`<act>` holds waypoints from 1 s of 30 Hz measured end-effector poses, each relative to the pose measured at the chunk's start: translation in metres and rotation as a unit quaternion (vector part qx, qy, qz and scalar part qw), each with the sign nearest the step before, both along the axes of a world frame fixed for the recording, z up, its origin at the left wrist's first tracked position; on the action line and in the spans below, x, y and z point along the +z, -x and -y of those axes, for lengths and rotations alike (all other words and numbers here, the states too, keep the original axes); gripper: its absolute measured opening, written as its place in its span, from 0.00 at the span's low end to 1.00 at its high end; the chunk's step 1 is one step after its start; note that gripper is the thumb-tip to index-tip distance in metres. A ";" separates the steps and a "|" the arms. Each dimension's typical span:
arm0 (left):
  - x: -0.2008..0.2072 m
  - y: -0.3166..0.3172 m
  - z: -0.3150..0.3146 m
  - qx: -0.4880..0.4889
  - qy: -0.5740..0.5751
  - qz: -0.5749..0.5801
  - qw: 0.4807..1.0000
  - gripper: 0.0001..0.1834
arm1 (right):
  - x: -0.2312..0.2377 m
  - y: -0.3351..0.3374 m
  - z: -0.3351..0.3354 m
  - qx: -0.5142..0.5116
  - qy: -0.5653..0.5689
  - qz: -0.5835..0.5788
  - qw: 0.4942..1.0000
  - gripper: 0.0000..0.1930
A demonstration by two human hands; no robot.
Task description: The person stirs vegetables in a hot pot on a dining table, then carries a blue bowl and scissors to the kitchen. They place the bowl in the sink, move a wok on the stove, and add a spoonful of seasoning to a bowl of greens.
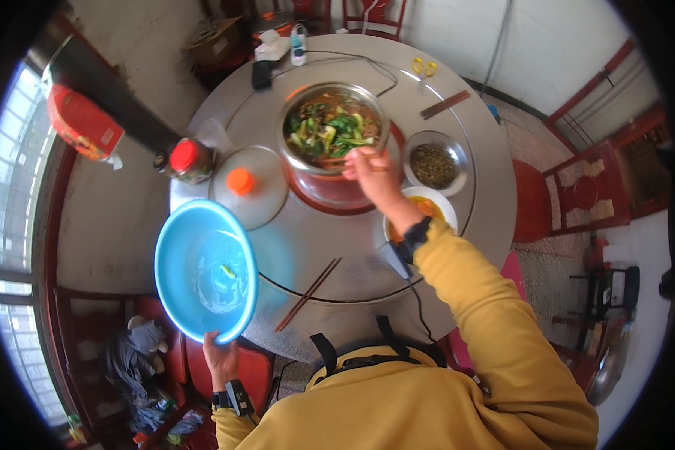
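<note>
blue basin point(181, 259), green scrap point(228, 271) inside

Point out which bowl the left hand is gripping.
The large blue bowl: the left hand holds its rim, while the smaller metal bowl and white bowl stand on the round table.

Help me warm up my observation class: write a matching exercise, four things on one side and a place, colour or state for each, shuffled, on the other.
Things:
1. Plastic basin
2. Steel pot
3. Round lid
4. Right hand

Descriptions:
A. Topped with an orange knob
B. At the pot's rim
C. Light blue, gripped by the left hand
D. Containing a heap of leafy greens

Pairs: 1-C, 2-D, 3-A, 4-B
</note>
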State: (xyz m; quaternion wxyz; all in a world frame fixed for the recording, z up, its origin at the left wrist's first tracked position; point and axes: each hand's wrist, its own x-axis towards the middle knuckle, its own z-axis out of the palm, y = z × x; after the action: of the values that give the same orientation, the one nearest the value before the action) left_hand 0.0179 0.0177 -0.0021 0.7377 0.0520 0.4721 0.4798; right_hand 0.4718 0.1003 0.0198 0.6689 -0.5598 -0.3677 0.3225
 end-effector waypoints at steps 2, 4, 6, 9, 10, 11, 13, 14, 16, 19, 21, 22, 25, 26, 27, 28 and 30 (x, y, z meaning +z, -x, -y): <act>-0.010 0.008 0.000 0.007 -0.004 -0.004 1.000 0.14 | -0.008 0.005 -0.004 -0.008 -0.026 -0.028 0.999 0.11; -0.023 0.013 -0.002 -0.012 -0.024 -0.001 1.000 0.16 | -0.010 0.001 -0.006 -0.016 -0.020 -0.015 1.000 0.12; -0.027 0.022 -0.007 -0.036 -0.026 0.013 0.999 0.20 | -0.007 -0.009 -0.002 -0.021 -0.033 -0.031 0.999 0.11; -0.027 0.033 -0.012 -0.121 0.009 0.153 0.981 0.28 | 0.002 -0.025 0.005 -0.198 -0.033 0.137 0.970 0.09; -0.026 0.034 -0.014 -0.154 0.038 0.175 0.972 0.31 | 0.002 -0.030 0.011 -0.210 0.003 0.146 0.967 0.09; -0.024 0.035 -0.019 -0.178 0.071 0.205 0.960 0.36 | 0.001 -0.032 0.015 -0.228 0.007 0.149 0.962 0.09; -0.026 0.027 -0.026 -0.190 0.090 0.185 0.960 0.35 | -0.001 -0.027 0.024 -0.244 0.007 0.213 0.946 0.10; -0.026 0.022 -0.031 -0.197 0.093 0.169 0.961 0.35 | 0.001 -0.022 0.023 -0.250 -0.033 0.206 0.945 0.10; -0.029 0.006 -0.038 -0.214 0.101 0.151 0.960 0.35 | 0.005 -0.019 0.027 -0.240 -0.025 0.193 0.951 0.11; -0.029 -0.014 -0.045 -0.237 0.107 0.133 0.957 0.35 | 0.023 -0.021 0.019 -0.231 0.025 0.174 0.957 0.12; -0.029 -0.025 -0.047 -0.243 0.108 0.125 0.956 0.35 | 0.032 -0.025 0.014 -0.260 -0.032 0.201 0.944 0.12; -0.029 -0.030 -0.048 -0.244 0.108 0.120 0.956 0.35 | 0.033 -0.028 0.014 -0.249 0.004 0.224 0.942 0.12; -0.029 -0.039 -0.050 -0.254 0.107 0.110 0.955 0.35 | 0.029 -0.032 0.020 -0.249 0.014 0.249 0.936 0.12; -0.029 -0.041 -0.051 -0.255 0.106 0.107 0.955 0.35 | 0.027 -0.032 0.023 -0.224 0.056 0.242 0.942 0.12; -0.028 -0.042 -0.051 -0.258 0.103 0.105 0.955 0.35 | 0.027 -0.033 0.025 -0.234 0.036 0.227 0.945 0.12; -0.028 -0.043 -0.052 -0.258 0.103 0.100 0.955 0.35 | 0.027 -0.033 0.029 -0.224 0.057 0.202 0.952 0.11; -0.027 -0.044 -0.053 -0.256 0.106 0.097 0.956 0.34 | 0.029 -0.033 0.032 -0.223 0.067 0.173 0.957 0.10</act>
State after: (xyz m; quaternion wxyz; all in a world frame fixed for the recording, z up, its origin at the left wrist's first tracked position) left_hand 0.0615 0.0707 -0.0289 0.8791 0.0459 0.4177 0.2248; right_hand 0.5050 0.0687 0.0493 0.6107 -0.7185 -0.3212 0.0870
